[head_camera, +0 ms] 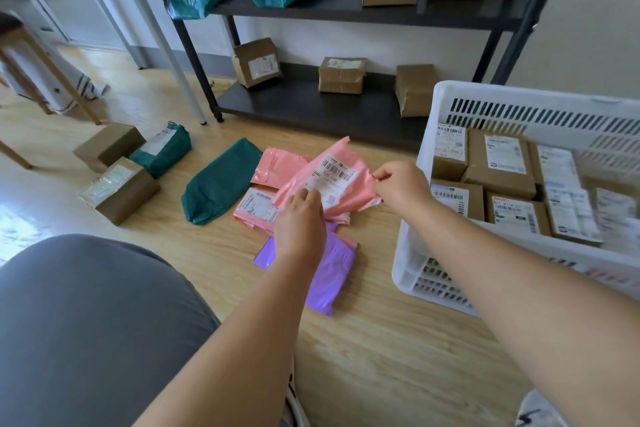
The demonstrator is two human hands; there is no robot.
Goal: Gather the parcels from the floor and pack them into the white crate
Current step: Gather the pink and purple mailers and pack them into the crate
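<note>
Only one view here, the head camera looking down at the floor. The pink bag [325, 180] in the middle of the frame looks like a thin plastic mailer: floppy, light, a bit slick, and it crumples wherever it's pinched. I'd guess whatever's inside is soft too, so no breakage worry, but it'll sag if held by one corner. Best bet is gripping two opposite edges, which is pretty much what's happening.

The left hand [300, 218] is pinched closed on the lower left edge near the label, and the right hand [401, 189] has its fingers nipped shut on the right edge, so the bag is lifted and stretched between them above the other bags. Under it lie another pink bag [273, 166], a labelled pink one [254, 208] and a purple bag [329, 274]. A green bag [221, 184] sits just left of those, with brown boxes [117, 189] further left.

The white crate [426, 156] is at the right of the frame, just beside the right hand, already holding a layer of labelled boxes.
</note>
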